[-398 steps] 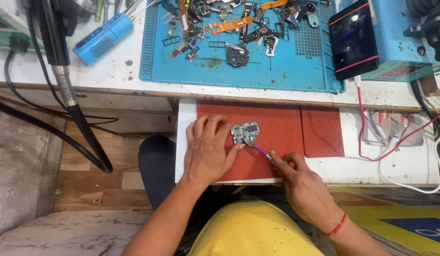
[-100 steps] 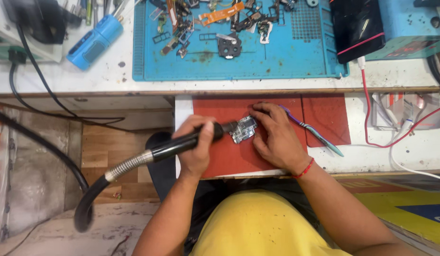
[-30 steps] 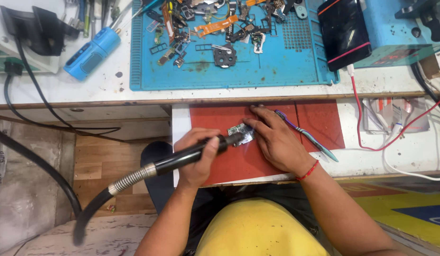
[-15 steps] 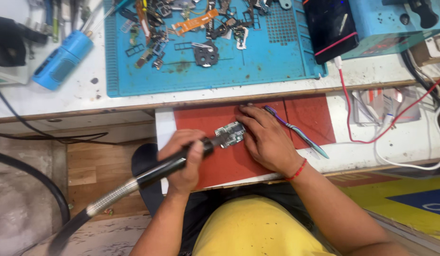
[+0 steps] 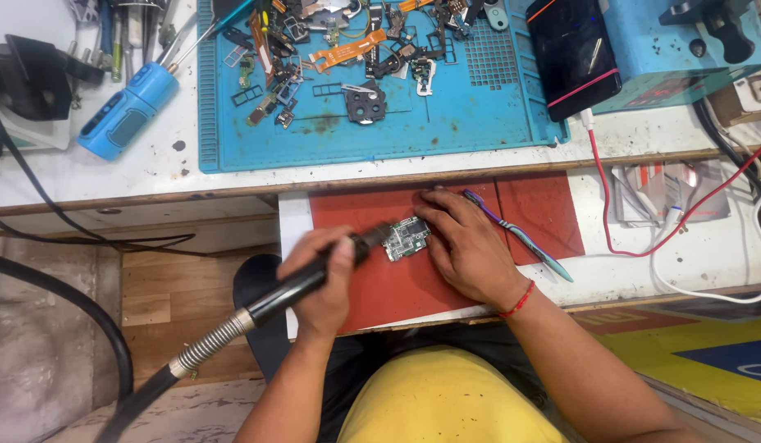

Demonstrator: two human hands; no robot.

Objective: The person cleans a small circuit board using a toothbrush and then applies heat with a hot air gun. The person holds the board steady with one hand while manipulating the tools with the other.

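- Spanning the top of the view, a white workbench [image 5: 93,176] carries a blue repair mat [image 5: 479,123] strewn with small phone parts [image 5: 347,57], among them flex strips, frames and a dark camera bezel.
- At the right end of the bench sits a blue bench unit [image 5: 684,49], and a dark phone [image 5: 573,53] leans against its left side, overlapping the mat's corner.
- Lower down, a white pull-out shelf [image 5: 708,254] holds a red work mat [image 5: 397,287]; red and white cables [image 5: 643,246] trail across the shelf's right part.
- On the bench's left lies a blue cylindrical tool [image 5: 126,123], tilted, with black cords running beneath it.
- A hot-air handpiece [image 5: 302,283] with a black grip and a coiled metal hose runs from lower left up to the red mat; its nozzle ends just beside the board.
- The left hand [image 5: 323,279] has its fingers wrapped closed around that handpiece.
- The right hand [image 5: 466,246] rests on the red mat, fingers bent and pressing on the right edge of the board; a red thread circles the wrist.
- A toothbrush [image 5: 524,238] lies slantwise on the red mat, just right of that hand.
- Smallest, the green circuit board [image 5: 406,239] lies on the red mat between the nozzle and the right fingertips.
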